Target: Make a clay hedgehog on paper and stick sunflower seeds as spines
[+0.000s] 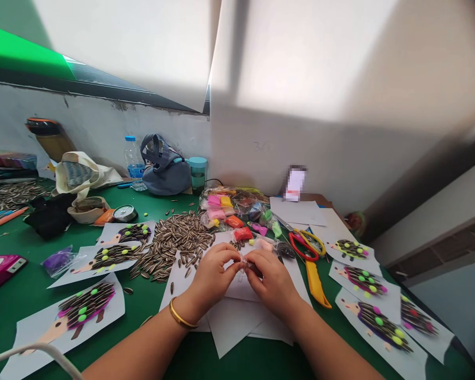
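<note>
Right now you hold a small, crinkled, clear-plastic packet between both hands, just above the stack of loose white paper sheets and near its far edge. Your left hand pinches it between thumb and forefinger; your right hand pinches the other side, its remaining fingers curled in, and the fingertips of the two hands nearly meet. What the packet contains is mostly hidden, though something dark shows at your right thumb. Close beyond lie a bright red packet of clay and a black one in clear wrap, with a heap of striped sunflower seeds spilling onto the paper's left side. As for progress, three hedgehog pictures on your left, the nearest with a peach face and green dots, and four on your right, one with a dark purple body, all carry seed spines and look finished or close to it; the visible part of the sheets under your hands bears no hedgehog, so work there seems barely begun. Red-handled scissors and a yellow plastic cutter handle rest right of the paper. Farther off, the clear bottle with a blue cap has a blue label too small to read, and faint handwriting on the white panel seems to start with a 3.
</note>
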Tool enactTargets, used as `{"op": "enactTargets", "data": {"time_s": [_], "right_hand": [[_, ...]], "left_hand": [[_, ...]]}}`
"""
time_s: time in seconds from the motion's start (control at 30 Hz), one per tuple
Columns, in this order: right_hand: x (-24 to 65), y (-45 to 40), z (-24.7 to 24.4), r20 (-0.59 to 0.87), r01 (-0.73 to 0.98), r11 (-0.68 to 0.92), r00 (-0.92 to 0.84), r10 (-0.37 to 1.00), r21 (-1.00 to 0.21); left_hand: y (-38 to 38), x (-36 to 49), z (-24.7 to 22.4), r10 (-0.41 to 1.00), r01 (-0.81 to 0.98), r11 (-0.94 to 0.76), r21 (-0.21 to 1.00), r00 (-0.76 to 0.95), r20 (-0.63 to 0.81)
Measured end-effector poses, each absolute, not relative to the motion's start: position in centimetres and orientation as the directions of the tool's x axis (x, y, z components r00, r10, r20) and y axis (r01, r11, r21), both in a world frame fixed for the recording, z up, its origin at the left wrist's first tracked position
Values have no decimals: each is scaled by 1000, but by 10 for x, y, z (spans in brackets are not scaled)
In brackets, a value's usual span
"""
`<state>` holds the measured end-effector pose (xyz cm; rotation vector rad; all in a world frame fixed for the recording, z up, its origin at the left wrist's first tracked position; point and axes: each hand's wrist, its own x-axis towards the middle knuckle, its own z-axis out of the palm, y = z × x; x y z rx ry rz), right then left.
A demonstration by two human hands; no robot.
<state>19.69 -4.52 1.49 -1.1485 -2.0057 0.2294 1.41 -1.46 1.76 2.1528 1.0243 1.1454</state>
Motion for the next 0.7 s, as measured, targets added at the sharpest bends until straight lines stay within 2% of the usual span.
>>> {"op": "enactTargets", "data": {"time_s": [0.27, 0.33, 0.4, 0.53, 0.7], "right_hand": [[196, -47, 18, 529, 659, 560, -279, 802, -502], [196, -48, 17, 518, 655, 557, -283, 807, -510], [197, -48, 17, 510, 655, 555, -287, 811, -514], [200, -45, 15, 531, 672, 548, -262, 805, -499], [204, -41, 12, 595, 705, 569, -257, 761, -423]], "left_hand": [[-15, 15, 17, 725, 576, -686, 443, 494, 480], [-14, 13, 17, 712, 581, -699, 417, 516, 475], [-13, 12, 17, 710, 556, -703, 444, 511, 484], [-12, 11, 18, 747, 460, -665, 588, 424, 512], [-11, 10, 18, 810, 449, -586, 674, 302, 503]]}}
